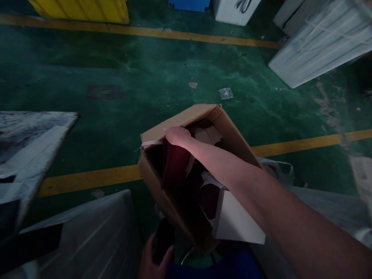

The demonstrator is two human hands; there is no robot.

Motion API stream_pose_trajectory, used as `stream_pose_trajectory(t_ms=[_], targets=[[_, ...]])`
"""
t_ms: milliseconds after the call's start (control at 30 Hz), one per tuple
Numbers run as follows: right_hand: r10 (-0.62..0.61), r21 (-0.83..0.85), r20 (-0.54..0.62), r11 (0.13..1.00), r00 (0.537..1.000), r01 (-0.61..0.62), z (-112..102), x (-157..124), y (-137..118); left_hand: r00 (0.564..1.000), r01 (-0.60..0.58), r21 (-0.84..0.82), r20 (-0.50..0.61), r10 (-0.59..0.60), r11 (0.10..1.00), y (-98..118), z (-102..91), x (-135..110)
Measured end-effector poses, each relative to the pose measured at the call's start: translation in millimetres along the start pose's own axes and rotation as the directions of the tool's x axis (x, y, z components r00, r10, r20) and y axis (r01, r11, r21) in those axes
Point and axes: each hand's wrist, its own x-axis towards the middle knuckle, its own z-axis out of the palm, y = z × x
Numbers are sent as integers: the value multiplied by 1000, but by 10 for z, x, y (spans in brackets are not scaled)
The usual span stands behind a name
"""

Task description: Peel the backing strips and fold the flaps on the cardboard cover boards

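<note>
My right hand (178, 135) reaches into an open cardboard box (236, 133) and is closed over the top edge of a dark red folded piece (176, 164), perhaps card or leatherette. This piece stands upright near the left end of the box. Other dark red and brown scraps (207, 133) lie inside. A white panel or small box (236, 221) leans out over the near right side, under my forearm. My left hand (154, 257) is low in the view, just outside the box, thumb and finger apart around a dark shape I cannot make out.
A tabletop corner (58, 124) juts in at left. White wrapped surfaces (101, 228) flank the box, with a clear plastic bag (280, 170) at right. White crates (316, 46), a yellow bin (87, 9) and a blue bin (190, 4) stand beyond on the green floor (139, 73).
</note>
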Motion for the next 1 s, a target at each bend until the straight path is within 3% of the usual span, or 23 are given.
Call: stream_pose_trajectory(t_ms=[33,100,133,200,267,367,467,533,567,633,700,767,833,1000], targets=[[-6,4,-2,1000,1000,6,-14,-21,34,998,-70,-25,7,70,997,183,16,143],[-28,10,-7,1000,1000,28,-22,-73,83,947,-322,-102,-48,319,941,622,56,452],[-46,13,-9,999,999,46,-14,-102,93,923,-384,-137,-40,382,913,849,84,603],[-78,23,-17,997,997,79,23,-163,77,921,-360,-260,52,386,896,1239,166,874],[-89,40,-26,995,996,90,82,-226,14,943,-257,-309,125,308,915,1461,264,1088],[-80,82,-60,993,995,85,207,-329,-114,973,-90,-281,180,145,956,1480,365,1318],[-85,163,-301,977,950,140,425,-458,-145,989,43,-223,145,-10,974,1378,370,1452],[98,295,-451,954,887,45,639,-548,-46,990,113,-237,114,-88,965,1364,354,1484],[271,397,-442,914,855,-84,762,-583,41,987,146,-265,111,-120,953,1374,348,1487],[617,561,-260,723,743,-403,1015,-612,262,979,197,-347,112,-168,917,1408,347,1486],[739,593,-123,590,663,-547,1246,-568,497,972,231,-417,137,-190,879,1432,353,1491],[740,587,-79,576,668,-569,1424,-463,694,965,259,-461,170,-201,849,1434,358,1508],[711,586,-29,581,702,-565,1540,-338,826,960,275,-498,186,-208,822,1427,353,1527],[610,580,33,633,792,-512,1607,-244,925,958,281,-535,199,-204,797,1404,302,1521]])
